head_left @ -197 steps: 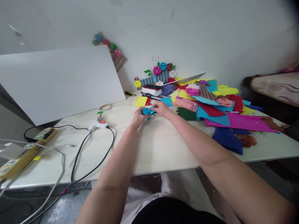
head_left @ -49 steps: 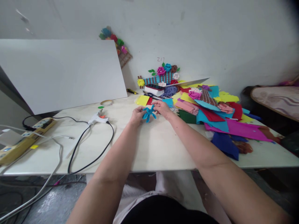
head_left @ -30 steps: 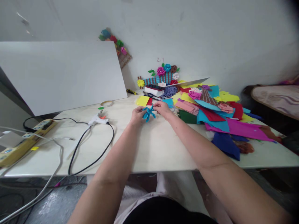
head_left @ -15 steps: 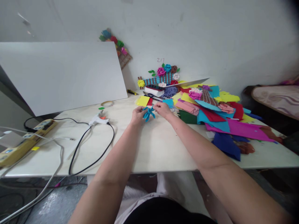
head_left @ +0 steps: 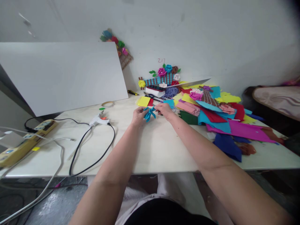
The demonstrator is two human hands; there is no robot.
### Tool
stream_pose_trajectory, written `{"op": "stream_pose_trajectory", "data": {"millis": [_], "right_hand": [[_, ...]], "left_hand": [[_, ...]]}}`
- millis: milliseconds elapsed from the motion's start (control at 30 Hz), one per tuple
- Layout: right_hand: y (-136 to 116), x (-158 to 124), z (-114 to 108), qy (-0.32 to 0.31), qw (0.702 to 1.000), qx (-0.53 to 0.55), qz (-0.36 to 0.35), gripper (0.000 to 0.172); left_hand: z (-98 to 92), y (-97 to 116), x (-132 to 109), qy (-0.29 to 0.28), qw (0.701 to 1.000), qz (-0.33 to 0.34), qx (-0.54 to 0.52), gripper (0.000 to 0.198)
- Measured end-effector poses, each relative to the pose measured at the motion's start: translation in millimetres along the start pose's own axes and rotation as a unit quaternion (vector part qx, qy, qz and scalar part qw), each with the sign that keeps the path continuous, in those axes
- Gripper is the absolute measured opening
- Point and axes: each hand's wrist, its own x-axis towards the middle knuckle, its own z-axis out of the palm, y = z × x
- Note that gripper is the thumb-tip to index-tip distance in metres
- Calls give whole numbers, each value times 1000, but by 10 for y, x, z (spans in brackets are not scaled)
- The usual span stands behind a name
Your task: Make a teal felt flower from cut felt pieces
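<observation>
A blue paper flower (head_left: 149, 115) with several narrow, loose petals is held just above the table, between my two hands. My left hand (head_left: 139, 115) pinches it from the left side, fingers closed around a petal or its base; the exact grip is too small to make out. From the right, my right hand (head_left: 164, 110) has thumb and fingertips closed at the tip of an upper petal. Behind the hands lie a yellow paper square (head_left: 143, 101) and a small blue paper piece (head_left: 169, 103).
A white glue gun (head_left: 99, 120) with a looped black cord lies left, near a yellow power strip (head_left: 28, 140). Coloured crepe paper (head_left: 243, 129) is heaped at right. A roll of tape (head_left: 107, 104), a cutter (head_left: 132, 92) and a flower-decorated piece (head_left: 161, 80) are at the back.
My right hand's fingers have shifted slightly at the flower's upper right petal. The flower's petals sit at a slightly different angle. My left hand keeps its hold.
</observation>
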Motion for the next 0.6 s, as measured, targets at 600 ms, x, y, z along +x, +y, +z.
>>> {"op": "stream_pose_trajectory", "data": {"millis": [600], "right_hand": [[-6,1,22,18,1000,-15,18,4]], "left_hand": [[-2,-15,3,-7,1000,5,9,36]]}}
